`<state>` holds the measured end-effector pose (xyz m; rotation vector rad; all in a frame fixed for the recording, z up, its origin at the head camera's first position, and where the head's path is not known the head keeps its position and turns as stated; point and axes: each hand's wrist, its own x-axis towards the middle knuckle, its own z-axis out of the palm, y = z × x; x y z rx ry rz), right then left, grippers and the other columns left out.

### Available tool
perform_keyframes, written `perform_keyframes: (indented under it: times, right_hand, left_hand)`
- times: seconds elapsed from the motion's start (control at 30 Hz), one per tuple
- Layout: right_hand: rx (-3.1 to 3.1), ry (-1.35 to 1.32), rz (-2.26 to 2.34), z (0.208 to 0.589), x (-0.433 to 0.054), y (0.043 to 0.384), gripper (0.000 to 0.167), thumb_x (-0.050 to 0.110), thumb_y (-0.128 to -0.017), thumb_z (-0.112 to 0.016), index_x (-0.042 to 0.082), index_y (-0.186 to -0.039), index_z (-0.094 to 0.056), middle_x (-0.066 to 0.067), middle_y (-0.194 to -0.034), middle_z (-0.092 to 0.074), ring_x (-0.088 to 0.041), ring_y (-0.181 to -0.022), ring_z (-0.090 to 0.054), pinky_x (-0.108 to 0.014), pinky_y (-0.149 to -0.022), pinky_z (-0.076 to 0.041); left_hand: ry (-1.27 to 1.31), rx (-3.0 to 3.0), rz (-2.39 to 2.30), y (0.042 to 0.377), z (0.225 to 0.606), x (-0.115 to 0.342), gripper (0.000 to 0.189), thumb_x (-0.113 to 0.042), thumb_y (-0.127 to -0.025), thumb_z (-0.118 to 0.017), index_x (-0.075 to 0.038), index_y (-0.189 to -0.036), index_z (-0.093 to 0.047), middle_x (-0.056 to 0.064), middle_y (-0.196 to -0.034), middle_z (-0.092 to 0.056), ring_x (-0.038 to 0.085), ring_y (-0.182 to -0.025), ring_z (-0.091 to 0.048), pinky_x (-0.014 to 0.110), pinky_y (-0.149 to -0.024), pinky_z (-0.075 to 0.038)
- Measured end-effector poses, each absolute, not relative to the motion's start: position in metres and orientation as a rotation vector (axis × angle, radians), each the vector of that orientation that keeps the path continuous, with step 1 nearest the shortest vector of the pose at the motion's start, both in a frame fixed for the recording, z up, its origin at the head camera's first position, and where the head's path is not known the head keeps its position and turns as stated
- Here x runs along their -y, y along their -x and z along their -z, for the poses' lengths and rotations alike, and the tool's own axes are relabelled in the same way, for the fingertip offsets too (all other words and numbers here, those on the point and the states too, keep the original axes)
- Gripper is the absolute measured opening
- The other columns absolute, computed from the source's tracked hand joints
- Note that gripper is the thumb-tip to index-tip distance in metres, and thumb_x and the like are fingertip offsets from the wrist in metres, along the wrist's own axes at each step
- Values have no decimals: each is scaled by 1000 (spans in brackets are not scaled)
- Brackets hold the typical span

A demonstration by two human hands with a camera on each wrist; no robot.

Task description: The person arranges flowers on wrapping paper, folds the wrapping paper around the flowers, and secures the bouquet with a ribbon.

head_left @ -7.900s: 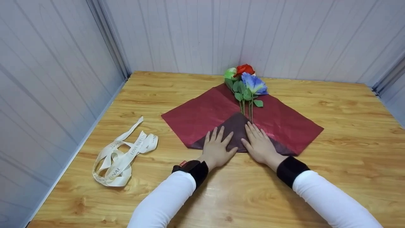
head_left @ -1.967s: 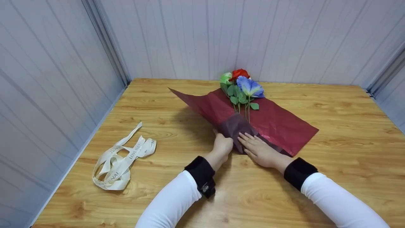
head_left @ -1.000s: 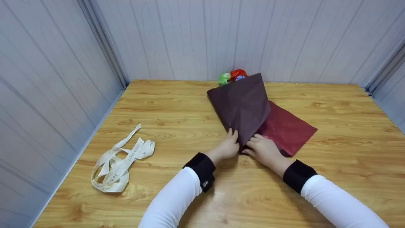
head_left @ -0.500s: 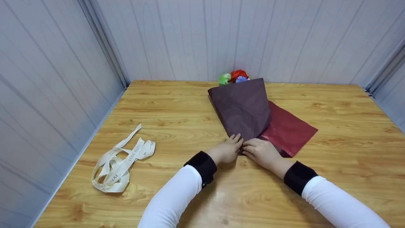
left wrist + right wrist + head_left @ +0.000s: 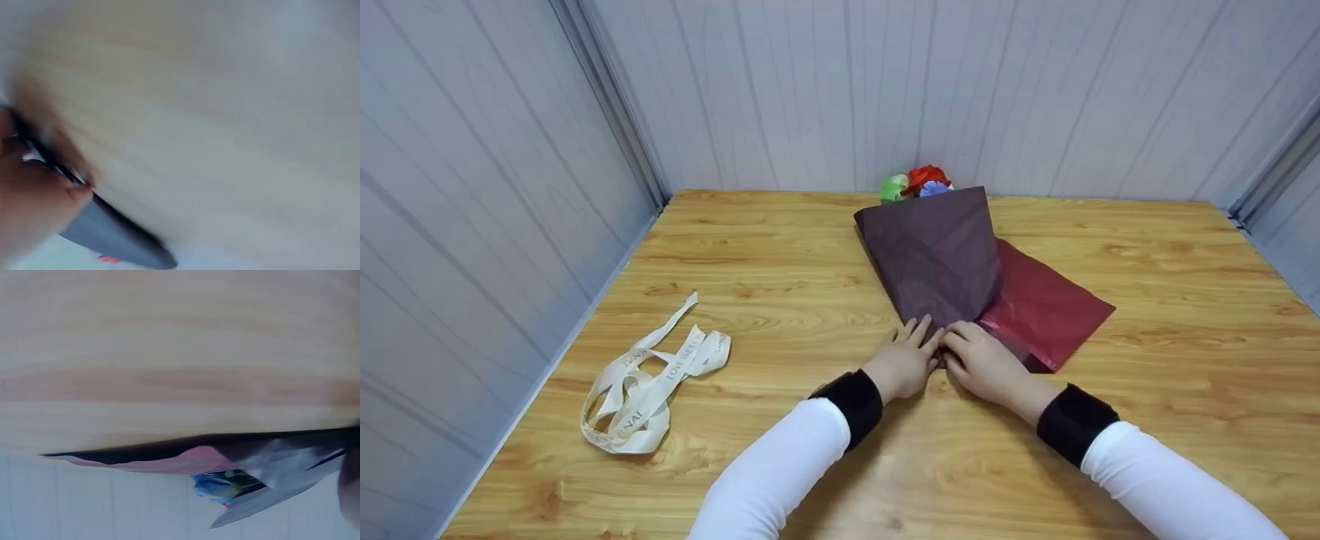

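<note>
A sheet of wrapping paper (image 5: 934, 255), dark plum on one face and deep red on the other, lies mid-table. Its left side is folded over the flower stems; the right flap (image 5: 1046, 304) lies flat, red side up. Above the fold peek a red flower (image 5: 926, 178), a green flower (image 5: 894, 189) and a blue flower (image 5: 935, 188). My left hand (image 5: 904, 364) presses the paper's lower end with extended fingers. Beside it, my right hand (image 5: 979, 364) pinches the gathered bottom with bent fingers; its fingertips are partly hidden. The left wrist view is blurred.
A cream printed ribbon (image 5: 679, 367) lies loosely looped on the wooden table (image 5: 765, 300), left of the paper. A pale panelled wall (image 5: 780, 90) stands behind the table, close to the flower heads. More panels rise on the left and right.
The paper's left side has been lifted and folded rightward over the stems, covering most of the blooms. My left hand has since moved from the flap's edge to the bottom, close against my right hand.
</note>
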<state>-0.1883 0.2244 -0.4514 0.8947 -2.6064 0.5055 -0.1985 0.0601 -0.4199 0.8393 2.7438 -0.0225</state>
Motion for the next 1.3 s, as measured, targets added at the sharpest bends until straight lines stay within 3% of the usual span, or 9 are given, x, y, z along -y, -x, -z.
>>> perform_keyframes:
  times: [0.13,0.23,0.4,0.6,0.9,1.03,1.3]
  right_hand:
    - [2828,-866,-514,455,-223,178,53,26,-94,-56,-10,-130,-45,-28,-140,-40,-41,-132,-36,-54,-109,-26]
    - [2907,-860,-527,456,-223,173,64,31,-96,-52,-12,-138,-33,-28,-149,-27,-41,-140,-24,-56,-112,-17]
    - [2938,-826,-553,455,-225,173,67,31,-98,-48,-10,-145,-24,-28,-152,-22,-40,-142,-20,-57,-112,-17]
    - [2969,-752,-522,453,-240,175,60,29,-100,-43,-5,-146,-26,-26,-153,-21,-42,-141,-19,-59,-112,-12]
    - [2991,-640,-514,451,-270,174,52,29,-101,-41,6,-147,-33,-26,-153,-22,-43,-141,-18,-62,-110,-10]
    - [3029,-585,-510,451,-276,175,51,29,-102,-38,6,-148,-31,-28,-153,-20,-45,-141,-15,-63,-110,-6]
    - [3178,-200,-353,443,-299,180,56,34,-104,-28,5,-150,-20,-36,-150,-7,-54,-138,-5,-66,-107,3]
  left_hand:
    - [-874,-2815,50,194,425,-55,53,-36,-104,-28,-21,-153,-17,6,-160,-11,22,-146,-14,41,-116,-20]
    - [-940,-2830,105,194,427,-54,54,-35,-103,-29,-15,-153,-18,6,-160,-10,22,-147,-10,40,-117,-19]
    - [-1075,-2787,158,193,430,-53,57,-33,-103,-31,-6,-151,-19,9,-160,-8,21,-147,-7,33,-118,-15]
    - [-1065,-2767,48,193,432,-49,54,-43,-103,-26,-25,-153,-17,5,-160,-8,21,-147,-8,38,-118,-14]
    - [-1056,-2734,43,191,429,-46,48,-47,-102,-24,-43,-149,-15,6,-161,-2,22,-148,-4,40,-118,-11]
    - [-1056,-2722,38,191,429,-46,46,-48,-102,-23,-47,-148,-15,7,-161,0,22,-148,-2,40,-118,-10]
    - [-1067,-2713,34,190,431,-45,46,-47,-102,-22,-47,-148,-15,7,-161,2,21,-148,-1,41,-119,-8]
